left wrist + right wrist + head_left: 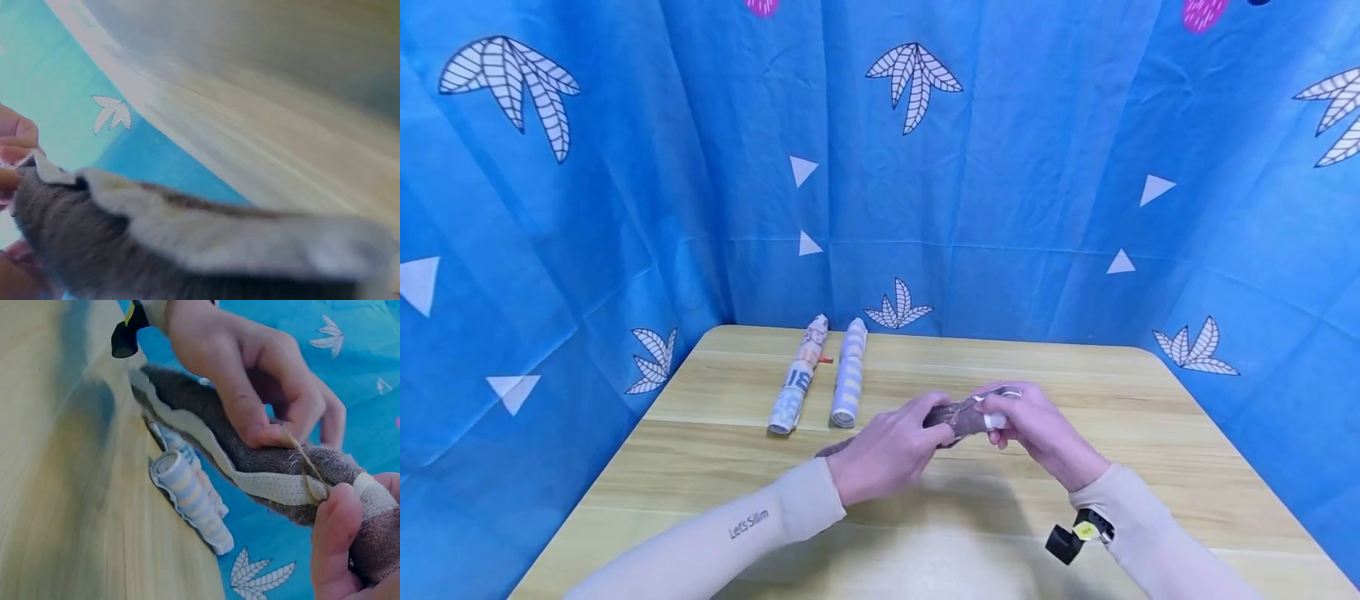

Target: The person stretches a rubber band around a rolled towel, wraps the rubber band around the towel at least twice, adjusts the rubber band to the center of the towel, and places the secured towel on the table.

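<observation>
A rolled brown towel [958, 419] with a pale woven edge is held up over the table between both hands. My left hand [883, 450] grips its middle from the left, thumb and fingertips against the roll. At the other end, my right hand [1041, 429] pinches the towel near a white patch. The right wrist view shows a thin tan band or string [303, 459] running across the roll, between the left fingertips and the right thumb; its full path is hidden. In the left wrist view the towel [75, 237] fills the lower part, blurred.
Two rolled cloths lie side by side at the back left of the wooden table [700, 442]: a patterned one [797, 375] and a purple-and-white striped one [850, 375]. A blue curtain [1000, 167] with leaf prints surrounds the table's back and sides.
</observation>
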Motion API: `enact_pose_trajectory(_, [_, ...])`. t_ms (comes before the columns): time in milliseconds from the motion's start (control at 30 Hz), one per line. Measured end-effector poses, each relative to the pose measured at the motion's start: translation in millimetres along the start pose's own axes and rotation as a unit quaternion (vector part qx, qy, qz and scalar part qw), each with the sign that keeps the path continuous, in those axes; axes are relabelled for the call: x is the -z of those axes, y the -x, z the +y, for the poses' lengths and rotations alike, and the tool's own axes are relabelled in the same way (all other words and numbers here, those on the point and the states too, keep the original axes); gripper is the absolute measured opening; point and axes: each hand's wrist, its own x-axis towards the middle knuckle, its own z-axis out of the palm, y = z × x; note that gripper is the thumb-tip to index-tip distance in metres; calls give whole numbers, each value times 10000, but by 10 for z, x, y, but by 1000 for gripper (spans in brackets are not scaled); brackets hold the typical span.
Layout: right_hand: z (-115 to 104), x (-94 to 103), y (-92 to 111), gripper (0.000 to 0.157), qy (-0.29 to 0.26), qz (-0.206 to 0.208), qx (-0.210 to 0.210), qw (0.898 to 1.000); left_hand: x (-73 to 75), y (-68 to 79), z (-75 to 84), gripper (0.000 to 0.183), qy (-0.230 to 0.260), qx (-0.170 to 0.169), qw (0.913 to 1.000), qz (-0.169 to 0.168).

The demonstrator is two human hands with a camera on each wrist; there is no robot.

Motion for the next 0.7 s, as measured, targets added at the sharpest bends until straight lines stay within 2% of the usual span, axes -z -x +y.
enact_pose_trajectory(100, [3,50,17,40,-167,-2,-111,9998,17,28,-24,10,226,532,9983,-55])
enact_pose_trajectory(200, [-7,58,38,41,-317,-77,-170,9993,25,29,-21,18,471,943,9943,-151])
enact_pose_trajectory(333, [-25,29,51,40,-63,-293,-61,9995,17,-21,23,23,708,756,9944,-195])
enact_pose_trajectory(400, [-36,18,55,37,349,-305,155,9988,24,-39,40,20,912,649,9935,-216])
enact_pose_trajectory(467, [-40,26,64,34,916,-202,541,9941,37,-50,38,19,1214,686,9898,-301])
enact_pose_trajectory(533, [-41,54,88,31,1506,-74,1064,9828,56,-58,21,20,1660,805,9816,-501])
enact_pose_trajectory(600, [-33,99,112,31,2117,-11,1733,9618,73,-72,-2,20,2173,932,9689,-731])
enact_pose_trajectory(633, [-29,125,126,32,2325,-61,2043,9509,79,-81,-15,20,2483,1007,9597,-849])
enact_pose_trajectory(700, [-31,176,156,36,2572,-248,2510,9328,95,-100,-36,20,3172,1168,9353,-1049])
